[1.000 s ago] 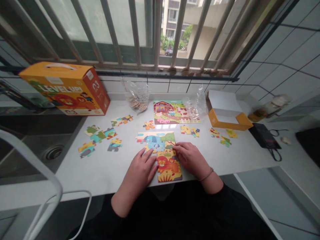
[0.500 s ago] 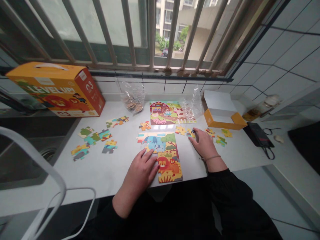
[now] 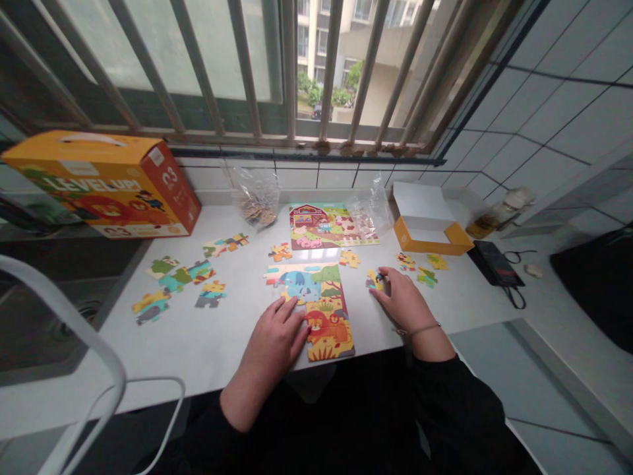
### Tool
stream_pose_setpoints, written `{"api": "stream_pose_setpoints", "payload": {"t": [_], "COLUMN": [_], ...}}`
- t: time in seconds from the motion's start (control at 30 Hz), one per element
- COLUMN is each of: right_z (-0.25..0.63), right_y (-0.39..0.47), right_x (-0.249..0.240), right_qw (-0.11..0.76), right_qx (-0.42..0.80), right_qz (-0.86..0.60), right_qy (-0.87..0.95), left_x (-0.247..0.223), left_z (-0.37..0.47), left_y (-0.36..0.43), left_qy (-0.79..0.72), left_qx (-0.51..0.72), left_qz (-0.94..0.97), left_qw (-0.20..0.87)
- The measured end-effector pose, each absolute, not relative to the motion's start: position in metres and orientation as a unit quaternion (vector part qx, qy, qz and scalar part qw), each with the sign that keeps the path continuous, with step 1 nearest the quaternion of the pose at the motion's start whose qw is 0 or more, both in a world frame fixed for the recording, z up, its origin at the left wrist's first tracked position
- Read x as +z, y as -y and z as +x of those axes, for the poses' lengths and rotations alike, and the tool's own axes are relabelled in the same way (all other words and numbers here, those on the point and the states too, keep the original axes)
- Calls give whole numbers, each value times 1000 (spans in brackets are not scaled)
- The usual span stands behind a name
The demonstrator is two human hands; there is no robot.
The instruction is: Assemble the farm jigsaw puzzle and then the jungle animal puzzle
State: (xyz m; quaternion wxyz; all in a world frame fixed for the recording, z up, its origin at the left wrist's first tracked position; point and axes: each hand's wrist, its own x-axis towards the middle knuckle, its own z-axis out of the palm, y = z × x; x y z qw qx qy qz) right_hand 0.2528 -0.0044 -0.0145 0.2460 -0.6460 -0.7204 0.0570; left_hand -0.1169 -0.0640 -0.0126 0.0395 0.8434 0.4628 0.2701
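A partly joined jigsaw puzzle [image 3: 330,323] with elephants and lions lies near the counter's front edge. My left hand [image 3: 277,333] rests flat at its left side, fingers stretched out, the fingertips touching its edge. To the right of the puzzle, my right hand [image 3: 401,300] has thumb and fingers closed on a yellow and blue puzzle piece [image 3: 374,280], which is low at the counter; whether it touches the surface I cannot tell. A loose yellow puzzle piece [image 3: 349,258] lies just beyond, and an orange puzzle piece [image 3: 280,251] sits behind the joined section.
Several loose pieces [image 3: 184,277] are spread on the left, with more pieces [image 3: 427,276] at right. Behind are a farm picture board [image 3: 316,227], a plastic bag of pieces [image 3: 257,208], an open orange box [image 3: 432,231], a large orange carton [image 3: 103,185] and a black device [image 3: 497,267].
My right hand has drawn the yellow and blue piece toward me, away from the yellow piece beside it. My left hand stays at the puzzle. The whole view has shifted slightly.
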Motion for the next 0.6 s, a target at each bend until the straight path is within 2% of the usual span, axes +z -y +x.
{"api": "stream_pose_setpoints", "payload": {"t": [0.27, 0.37, 0.47, 0.6], "right_z": [268, 292, 311, 317], "right_y": [6, -16, -38, -53], "right_x": [8, 17, 16, 9], "right_qw": [184, 195, 129, 62], "right_qx": [88, 33, -33, -33], "right_qz": [-633, -696, -787, -807], "right_qy": [747, 691, 602, 586], "left_x": [-11, -10, -10, -10], "left_z": [-113, -112, -113, -116], "left_y": [62, 65, 67, 70], "left_qy": [-466, -463, -452, -455], "left_qx": [254, 266, 282, 289], "left_qz": [847, 844, 844, 841], "left_qw": [34, 53, 62, 51]}}
